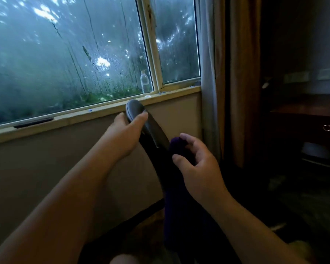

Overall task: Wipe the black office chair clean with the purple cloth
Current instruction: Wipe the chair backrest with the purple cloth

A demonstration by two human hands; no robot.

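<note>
Black office chair [156,136], curved arm gripped by left hand [126,134]; right hand [198,168] holds purple cloth [179,206].

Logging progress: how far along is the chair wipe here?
Done: nothing confirmable; no cleaned patch shows. In hand: left hand grips the tip of the black armrest, right hand holds the purple cloth against it lower down. Left: likely most of the chair; seat and back are out of view.
</note>
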